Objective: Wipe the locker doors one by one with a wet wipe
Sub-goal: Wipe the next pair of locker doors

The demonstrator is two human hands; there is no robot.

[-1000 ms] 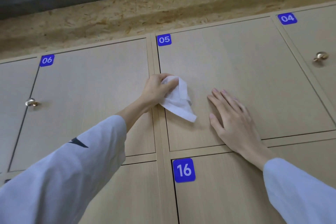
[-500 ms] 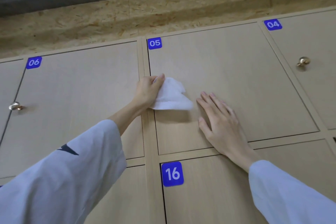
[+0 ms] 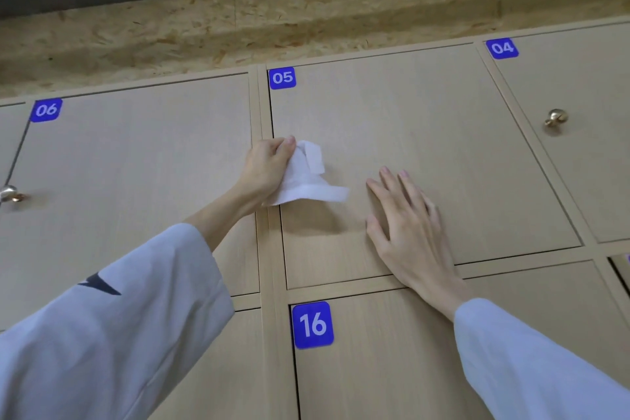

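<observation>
Pale wood lockers w/ blue number tags fill the view. Left hand point(image 3: 267, 169) grips a white wipe point(image 3: 305, 177) at the left edge of door 05 point(image 3: 426, 133), fingers curled round the bunched part, thumb tip showing on top. Wipe hangs crumpled off the hand toward the right, a folded flap up top and a flat strip at the bottom; it lies against the door's left-middle area, casting a shadow below. Right hand point(image 3: 409, 225) rests flat on door 05 just right of the wipe, fingers straight and a bit spread, thumb out to the left, holding nothing; wrist crosses the frame rail btwn 05 and door 16 point(image 3: 392, 361) below. Hands near each other, not touching. Both arms in light grey-white sleeves point(image 3: 112, 327), left one w/ a dark mark.

Door 06 point(image 3: 136, 187) sits left of 05, door 04 point(image 3: 586, 147) on the right w/ a brass knob point(image 3: 555, 118). Another knob point(image 3: 10, 194) shows at far left edge. Chipboard panel point(image 3: 306, 20) runs above the lockers, dark grey strip above that.
</observation>
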